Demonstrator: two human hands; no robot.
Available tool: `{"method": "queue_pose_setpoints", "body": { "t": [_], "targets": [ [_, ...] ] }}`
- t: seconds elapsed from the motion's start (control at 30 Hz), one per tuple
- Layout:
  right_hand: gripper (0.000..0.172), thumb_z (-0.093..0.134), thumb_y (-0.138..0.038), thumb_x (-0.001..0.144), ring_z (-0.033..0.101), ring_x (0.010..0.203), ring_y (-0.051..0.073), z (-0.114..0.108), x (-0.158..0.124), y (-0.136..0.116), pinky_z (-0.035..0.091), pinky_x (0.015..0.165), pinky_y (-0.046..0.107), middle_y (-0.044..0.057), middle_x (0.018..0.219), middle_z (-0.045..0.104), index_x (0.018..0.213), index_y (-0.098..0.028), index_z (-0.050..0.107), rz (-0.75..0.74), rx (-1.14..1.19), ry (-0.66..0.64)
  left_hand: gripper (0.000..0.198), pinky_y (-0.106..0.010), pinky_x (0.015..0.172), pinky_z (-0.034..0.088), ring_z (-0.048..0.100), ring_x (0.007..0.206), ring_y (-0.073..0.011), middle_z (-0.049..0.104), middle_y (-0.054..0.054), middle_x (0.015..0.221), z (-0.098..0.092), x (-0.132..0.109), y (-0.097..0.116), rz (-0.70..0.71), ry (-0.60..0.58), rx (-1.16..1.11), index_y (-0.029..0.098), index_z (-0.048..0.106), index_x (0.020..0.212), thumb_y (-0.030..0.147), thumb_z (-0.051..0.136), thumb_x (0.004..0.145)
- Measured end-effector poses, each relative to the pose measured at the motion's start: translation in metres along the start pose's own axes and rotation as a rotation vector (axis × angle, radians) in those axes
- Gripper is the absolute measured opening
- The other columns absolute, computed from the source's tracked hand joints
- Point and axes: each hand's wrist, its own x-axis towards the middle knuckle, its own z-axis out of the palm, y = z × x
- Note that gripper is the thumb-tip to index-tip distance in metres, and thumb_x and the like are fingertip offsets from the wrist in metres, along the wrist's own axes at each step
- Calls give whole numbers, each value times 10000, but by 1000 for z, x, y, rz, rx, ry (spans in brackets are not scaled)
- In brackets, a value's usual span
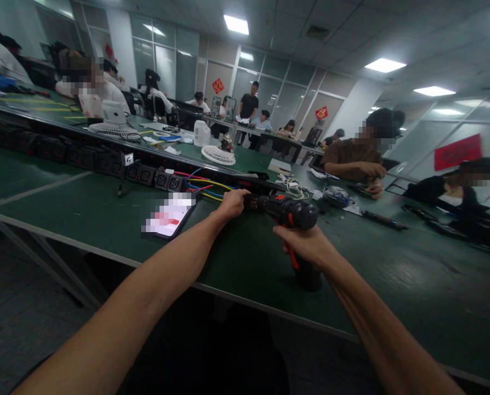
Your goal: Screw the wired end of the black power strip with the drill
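Observation:
My right hand [304,241] is wrapped round the handle of a black and orange cordless drill [289,211], its nose pointing left and away from me. At the drill's front end, my left hand [233,203] has its fingers curled against something dark that I cannot make out. Just left of that hand, red, yellow and blue wires [206,185] run out beside a long black strip of power sockets [141,174]. The tip of the drill is hidden among the dark parts near my left fingers.
A lit phone [168,216] lies on the green table [105,219], left of my left forearm. Beyond the strip are a white fan [219,154], a white jug [202,133] and loose white cable [296,189]. Across the table, a co-worker [347,156] handles a small part.

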Motion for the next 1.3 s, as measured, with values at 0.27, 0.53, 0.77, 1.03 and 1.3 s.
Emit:
{"method": "queue_pose_setpoints", "body": {
  "t": [0.27,0.53,0.77,1.03,1.3],
  "targets": [
    [129,672,-225,835,568,496,146,0,1,3,456,473,265,-8,558,573,746,-209,579,-8,-26,14,442,-317,1096,466,682,1197,-219,778,-24,1228,1,1,-2,2,33,-87,249,770,1236,108,483,930],
    [174,666,-216,852,555,480,133,1,3,4,450,460,246,-14,539,559,712,-206,563,-4,-25,28,468,-321,1104,466,673,1221,-216,772,-18,1253,-1,0,-1,5,17,-77,256,765,1254,95,495,907],
    [173,666,-218,840,552,476,138,1,2,1,437,450,245,2,532,569,697,-210,569,17,-37,31,499,-321,1089,472,677,1209,-218,769,-34,1251,-3,-1,2,-4,3,-44,245,753,1273,84,459,903],
    [132,664,-236,819,552,490,141,0,-1,1,435,467,258,-15,548,561,749,-210,556,-23,0,9,474,-339,1108,453,657,1228,-234,747,-76,1273,-6,-7,8,35,47,27,198,728,1264,83,435,909],
    [78,663,-231,801,570,503,144,-1,-1,5,459,477,263,-19,579,568,796,-210,588,-86,63,-9,292,-377,865,551,682,925,-230,726,-66,898,-56,-52,88,-111,489,-326,195,699,892,295,443,991]
  ]
}}
